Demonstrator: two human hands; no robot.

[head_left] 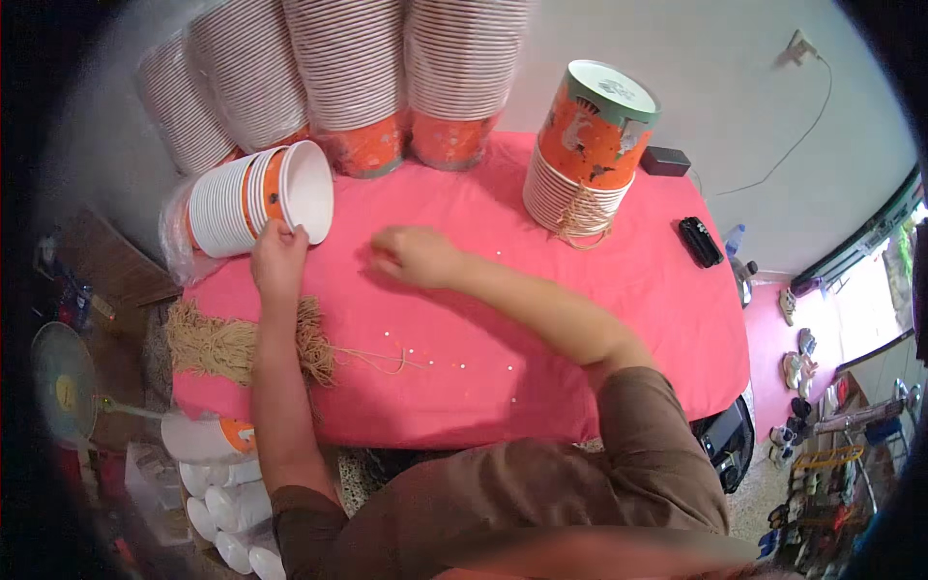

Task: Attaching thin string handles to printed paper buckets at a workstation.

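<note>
My left hand [278,256] pinches the rim of the outermost white-and-orange paper bucket [309,186], which still sits in a stack of nested buckets [220,203] lying on its side, partly in clear plastic. Over the middle of the table, my right hand [418,256] is closed, and whatever its curled fingers may hold is hidden. A thick bundle of tan cord [208,343] lies partly under my left forearm, with loose strands trailing right. Toward the back right stands a stack of upside-down buckets [592,145], with cord loops [582,211] hanging at its side.
Tall plastic-wrapped bucket stacks [353,87] line the back of the pink-covered table [541,319]. Small pale beads [411,350] are scattered near the middle. At the right edge are a black box [666,161] and a black case [700,242]. A fan [64,382] stands left.
</note>
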